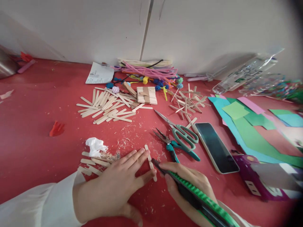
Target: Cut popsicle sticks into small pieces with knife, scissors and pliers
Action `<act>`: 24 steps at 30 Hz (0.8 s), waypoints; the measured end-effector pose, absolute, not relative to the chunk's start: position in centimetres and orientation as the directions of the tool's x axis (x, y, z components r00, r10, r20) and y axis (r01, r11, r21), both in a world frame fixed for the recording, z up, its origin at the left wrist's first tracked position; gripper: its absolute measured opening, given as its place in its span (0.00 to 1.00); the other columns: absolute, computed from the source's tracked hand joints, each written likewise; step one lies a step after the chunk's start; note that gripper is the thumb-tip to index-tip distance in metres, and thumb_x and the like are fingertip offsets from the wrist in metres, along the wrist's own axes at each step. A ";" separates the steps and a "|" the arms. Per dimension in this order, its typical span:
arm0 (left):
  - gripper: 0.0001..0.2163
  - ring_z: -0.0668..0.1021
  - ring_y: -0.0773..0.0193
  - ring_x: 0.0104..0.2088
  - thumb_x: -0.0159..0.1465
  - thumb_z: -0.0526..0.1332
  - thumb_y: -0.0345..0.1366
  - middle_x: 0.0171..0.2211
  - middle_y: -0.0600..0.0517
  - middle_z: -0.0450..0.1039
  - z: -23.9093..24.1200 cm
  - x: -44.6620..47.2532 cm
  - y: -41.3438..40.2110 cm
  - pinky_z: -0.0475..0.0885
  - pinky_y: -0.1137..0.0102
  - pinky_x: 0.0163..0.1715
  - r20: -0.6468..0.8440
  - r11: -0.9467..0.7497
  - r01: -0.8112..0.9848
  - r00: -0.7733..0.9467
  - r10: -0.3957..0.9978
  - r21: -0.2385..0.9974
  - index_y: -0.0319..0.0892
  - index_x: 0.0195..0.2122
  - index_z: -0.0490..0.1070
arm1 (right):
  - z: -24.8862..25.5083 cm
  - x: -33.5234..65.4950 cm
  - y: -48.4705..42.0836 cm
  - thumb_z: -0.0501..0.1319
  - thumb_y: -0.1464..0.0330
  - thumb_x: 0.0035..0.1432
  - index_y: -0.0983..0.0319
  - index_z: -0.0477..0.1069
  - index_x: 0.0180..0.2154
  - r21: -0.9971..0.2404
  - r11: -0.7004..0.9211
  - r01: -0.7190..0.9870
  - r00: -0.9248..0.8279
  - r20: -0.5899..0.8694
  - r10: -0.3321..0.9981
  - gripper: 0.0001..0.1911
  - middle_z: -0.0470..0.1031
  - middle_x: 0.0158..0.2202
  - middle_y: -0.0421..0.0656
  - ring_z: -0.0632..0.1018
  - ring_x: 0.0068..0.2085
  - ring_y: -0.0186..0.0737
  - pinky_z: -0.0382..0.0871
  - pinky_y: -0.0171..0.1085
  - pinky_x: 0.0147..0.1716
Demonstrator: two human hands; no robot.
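Note:
My left hand [120,179] lies flat with its fingers stretched out. Its fingertips press one wooden craft stick [149,160] against the red table [59,97]. In my right hand [189,183] is a green and black utility knife [196,195], gripped like a pen. The knife's tip meets or hovers right beside the middle of the stick; I cannot tell which. Shavings [124,135] are scattered round the work spot. Beside my left hand, several stick pieces [99,162] lie near a crumpled white tissue [95,146].
Pliers [174,148] and scissors [183,134] lie beyond my right hand, left of a phone [216,148]. Heaps of craft sticks [106,105] and split sticks [188,101] sit farther back, before pink pipe cleaners [146,70]. Coloured paper [239,126] and a purple tool [255,179] occupy the right.

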State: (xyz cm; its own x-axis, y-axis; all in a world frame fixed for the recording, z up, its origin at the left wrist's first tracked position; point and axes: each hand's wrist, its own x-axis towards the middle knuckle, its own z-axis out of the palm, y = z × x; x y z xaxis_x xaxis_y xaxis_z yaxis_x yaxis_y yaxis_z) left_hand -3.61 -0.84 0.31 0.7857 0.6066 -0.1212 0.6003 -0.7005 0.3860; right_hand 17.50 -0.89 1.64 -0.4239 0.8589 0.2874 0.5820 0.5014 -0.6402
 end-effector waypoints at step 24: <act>0.42 0.52 0.39 0.64 0.53 0.61 0.60 0.66 0.36 0.41 -0.1 -3.8 -1.0 0.56 0.49 0.58 -0.102 -0.699 0.591 0.788 0.607 0.403 0.43 0.64 0.51 | 1.5 17.7 -0.7 0.54 0.76 0.56 0.56 0.67 0.41 -0.656 0.516 0.551 -0.421 0.315 0.850 0.12 0.78 0.28 0.37 0.79 0.25 0.32 0.74 0.27 0.27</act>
